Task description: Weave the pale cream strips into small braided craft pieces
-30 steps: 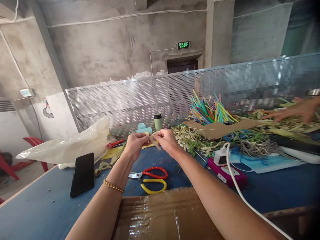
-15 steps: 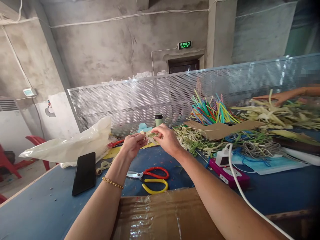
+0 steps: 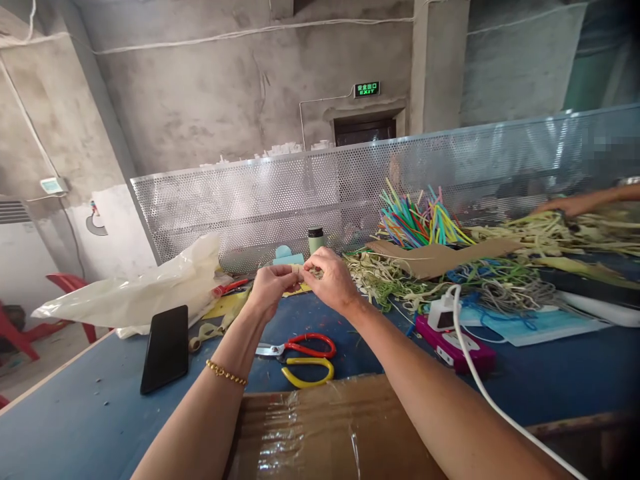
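Note:
My left hand and my right hand meet above the blue table, both pinched on a small pale straw strip held between the fingertips. A gold bracelet circles my left wrist. Below my hands lie scissors with one red and one yellow handle. A heap of pale and green straw strips lies just right of my right hand.
A black phone and a cream plastic bag lie at left. A taped cardboard box sits near me. A magenta power bank with a white cable, coloured strips, cardboard, and another person's arm are at right. A perforated metal screen stands behind.
My hands have kept working the strip, shifting slightly and closing together. The other person's hand at the far right has moved back over the straw pile.

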Demonstrator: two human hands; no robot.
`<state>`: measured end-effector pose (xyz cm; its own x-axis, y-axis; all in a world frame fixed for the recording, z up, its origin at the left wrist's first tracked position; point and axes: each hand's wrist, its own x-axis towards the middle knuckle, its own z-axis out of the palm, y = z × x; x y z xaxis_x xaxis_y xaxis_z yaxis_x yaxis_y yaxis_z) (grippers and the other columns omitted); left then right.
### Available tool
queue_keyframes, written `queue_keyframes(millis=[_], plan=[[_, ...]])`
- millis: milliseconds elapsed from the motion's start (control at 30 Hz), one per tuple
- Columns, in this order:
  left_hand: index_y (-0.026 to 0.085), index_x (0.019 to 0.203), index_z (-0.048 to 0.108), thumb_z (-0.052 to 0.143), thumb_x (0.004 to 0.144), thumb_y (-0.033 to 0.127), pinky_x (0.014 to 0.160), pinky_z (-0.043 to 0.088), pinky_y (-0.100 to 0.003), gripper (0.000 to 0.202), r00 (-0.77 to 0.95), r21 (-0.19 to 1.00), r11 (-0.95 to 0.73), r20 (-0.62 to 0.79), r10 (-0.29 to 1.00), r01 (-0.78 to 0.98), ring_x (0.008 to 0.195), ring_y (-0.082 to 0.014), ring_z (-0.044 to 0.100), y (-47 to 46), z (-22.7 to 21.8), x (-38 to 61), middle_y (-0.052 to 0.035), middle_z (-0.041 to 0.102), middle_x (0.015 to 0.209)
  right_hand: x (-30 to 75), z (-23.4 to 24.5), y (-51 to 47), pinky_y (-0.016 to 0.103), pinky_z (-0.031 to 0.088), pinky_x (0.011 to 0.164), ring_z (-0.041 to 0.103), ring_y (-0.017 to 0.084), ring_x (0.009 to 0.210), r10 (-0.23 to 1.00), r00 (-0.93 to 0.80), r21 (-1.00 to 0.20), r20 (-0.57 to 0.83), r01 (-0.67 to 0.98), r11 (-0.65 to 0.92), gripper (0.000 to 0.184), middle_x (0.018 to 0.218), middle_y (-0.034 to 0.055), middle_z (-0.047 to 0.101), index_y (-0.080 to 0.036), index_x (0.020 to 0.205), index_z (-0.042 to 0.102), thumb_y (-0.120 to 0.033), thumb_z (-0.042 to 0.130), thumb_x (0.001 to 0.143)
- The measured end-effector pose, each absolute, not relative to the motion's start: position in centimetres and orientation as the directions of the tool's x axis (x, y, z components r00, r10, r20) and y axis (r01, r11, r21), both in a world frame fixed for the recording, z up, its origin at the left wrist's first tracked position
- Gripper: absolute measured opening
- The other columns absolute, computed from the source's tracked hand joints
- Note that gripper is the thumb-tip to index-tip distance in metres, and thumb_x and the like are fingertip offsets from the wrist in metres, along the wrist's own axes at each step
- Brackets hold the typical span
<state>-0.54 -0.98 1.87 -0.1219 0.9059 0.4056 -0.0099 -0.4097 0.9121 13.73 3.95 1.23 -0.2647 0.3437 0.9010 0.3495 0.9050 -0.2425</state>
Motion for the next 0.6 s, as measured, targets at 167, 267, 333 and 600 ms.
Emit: queue_keyframes(millis=[167, 267, 333, 600], plan=[[0.012, 0.067, 0.069, 0.075, 0.061, 0.018, 0.055, 0.04, -0.023, 0.01, -0.074, 0.897, -0.442, 0.442, 0.894, 0.018, 0.053, -0.0088, 0.052, -1.2, 2.1, -0.4, -0.0021, 0.063, 0.06, 13.7, 1.3, 4.6, 0.029, 0.044, 0.075, 0.058, 0.017, 0.077, 0.505, -0.226, -0.442, 0.833, 0.277, 0.853, 0.011, 0.076, 0.0037, 0.064, -0.018, 0.064, 0.059, -0.015, 0.062, 0.074], [0.012, 0.075, 0.068, 0.079, 0.061, 0.02, 0.055, 0.041, -0.024, 0.02, -0.045, 0.905, -0.426, 0.426, 0.904, 0.006, 0.053, -0.0102, 0.055, -1.3, 2.2, -0.7, -0.0034, 0.065, 0.061, 13.8, 1.3, 4.6, 0.025, 0.042, 0.062, 0.055, 0.014, 0.064, 0.62, -0.284, -0.591, 0.732, 0.189, 0.784, 0.011, 0.066, 0.0011, 0.062, -0.017, 0.064, 0.059, -0.02, 0.06, 0.075], [0.012, 0.076, 0.067, 0.08, 0.061, 0.021, 0.054, 0.042, -0.025, 0.023, -0.021, 0.909, -0.417, 0.416, 0.909, -0.007, 0.053, -0.0107, 0.055, -1.4, 2.2, -1.0, -0.0047, 0.066, 0.064, 13.8, 1.3, 4.5, 0.023, 0.039, 0.056, 0.052, 0.012, 0.059, 0.65, -0.313, -0.637, 0.692, 0.159, 0.754, 0.012, 0.062, 0.0, 0.061, -0.016, 0.064, 0.059, -0.022, 0.06, 0.074], [0.013, 0.075, 0.067, 0.084, 0.06, 0.025, 0.058, 0.044, -0.027, 0.026, 0.018, 0.936, -0.35, 0.351, 0.936, -0.031, 0.056, -0.0122, 0.057, -1.4, 2.3, -1.7, -0.0065, 0.067, 0.068, 13.5, 1.0, 4.3, 0.023, 0.036, 0.051, 0.049, 0.011, 0.054, 0.716, -0.299, -0.708, 0.631, 0.155, 0.689, 0.013, 0.058, 0.0005, 0.06, -0.015, 0.063, 0.06, -0.024, 0.063, 0.072]])
